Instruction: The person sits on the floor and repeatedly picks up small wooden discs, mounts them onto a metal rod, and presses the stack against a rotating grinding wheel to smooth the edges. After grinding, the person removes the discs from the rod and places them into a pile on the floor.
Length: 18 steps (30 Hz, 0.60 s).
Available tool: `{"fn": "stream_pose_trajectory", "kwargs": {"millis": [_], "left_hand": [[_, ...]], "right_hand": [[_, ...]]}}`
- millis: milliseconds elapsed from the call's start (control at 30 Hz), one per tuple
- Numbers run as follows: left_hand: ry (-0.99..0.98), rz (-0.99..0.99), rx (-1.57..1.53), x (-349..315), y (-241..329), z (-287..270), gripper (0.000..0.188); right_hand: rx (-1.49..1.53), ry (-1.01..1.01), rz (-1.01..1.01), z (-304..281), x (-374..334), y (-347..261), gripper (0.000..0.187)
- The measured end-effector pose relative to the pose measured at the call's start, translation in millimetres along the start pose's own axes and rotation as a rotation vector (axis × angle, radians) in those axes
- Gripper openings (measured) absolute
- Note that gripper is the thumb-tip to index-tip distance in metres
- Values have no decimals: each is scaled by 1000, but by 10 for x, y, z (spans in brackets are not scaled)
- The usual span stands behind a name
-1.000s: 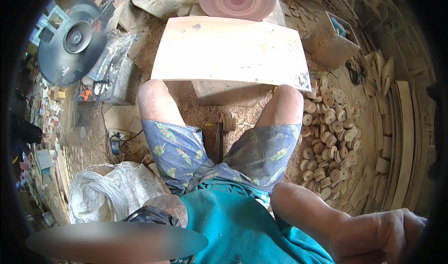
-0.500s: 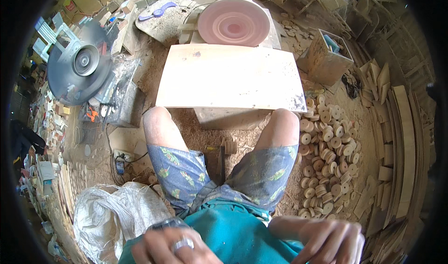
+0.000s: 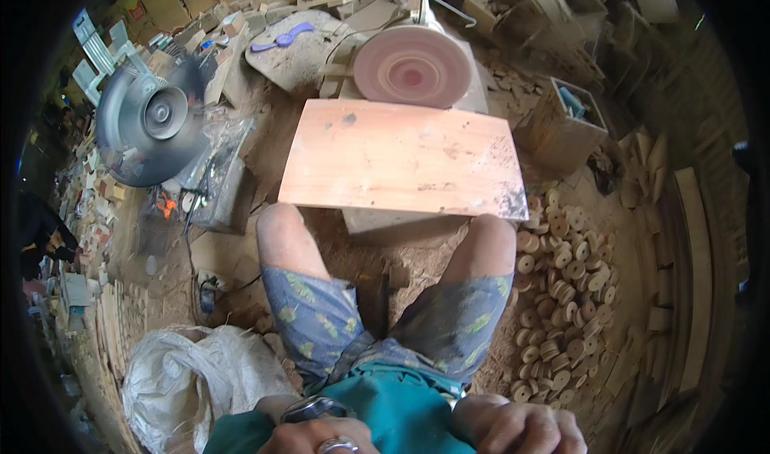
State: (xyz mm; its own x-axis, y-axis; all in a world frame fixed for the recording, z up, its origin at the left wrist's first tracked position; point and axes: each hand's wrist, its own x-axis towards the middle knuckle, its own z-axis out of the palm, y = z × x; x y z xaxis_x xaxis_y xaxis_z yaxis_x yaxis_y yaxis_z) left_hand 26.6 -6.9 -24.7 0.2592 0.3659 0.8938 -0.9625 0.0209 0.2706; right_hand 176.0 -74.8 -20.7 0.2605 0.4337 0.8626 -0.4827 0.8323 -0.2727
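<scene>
My left hand [image 3: 319,438], with a ring and a dark wristwatch [image 3: 319,408], is at the lower edge, close to my teal shirt. Its fingers are bent and partly cut off by the frame. To the right, my right hand [image 3: 525,430] has curled fingers; whatever they may hold is hidden. Both hands are well apart from the wooden board [image 3: 401,161], which lies flat beyond my knees with dark stains at its near right corner. Just behind the board stands a round reddish sanding disc [image 3: 413,69].
A fan [image 3: 160,117] with blurred blades stands at left. Many small wooden discs [image 3: 565,285] are heaped right of my legs. A white woven sack [image 3: 200,374] lies at lower left. Long wood strips [image 3: 691,277] line the right side; an open wooden box [image 3: 565,125] sits far right.
Both hands have sunk toward the lower edge and show less. The whole scene sits lower in the picture, and the board looks less glaring, its grain and stains now visible.
</scene>
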Motion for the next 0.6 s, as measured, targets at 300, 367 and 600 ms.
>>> {"fn": "stream_pose_trajectory", "kwargs": {"millis": [300,367,600], "left_hand": [[119,-3,-72,-71,27,78,5],[30,54,2,-62,20,-13,3],[152,-112,-69,-1,91,16,7]], "right_hand": [[300,-67,76,-129,30,75,5],[346,-91,93,-142,48,101,5],[503,-164,316,-240,25,217,15]]}}
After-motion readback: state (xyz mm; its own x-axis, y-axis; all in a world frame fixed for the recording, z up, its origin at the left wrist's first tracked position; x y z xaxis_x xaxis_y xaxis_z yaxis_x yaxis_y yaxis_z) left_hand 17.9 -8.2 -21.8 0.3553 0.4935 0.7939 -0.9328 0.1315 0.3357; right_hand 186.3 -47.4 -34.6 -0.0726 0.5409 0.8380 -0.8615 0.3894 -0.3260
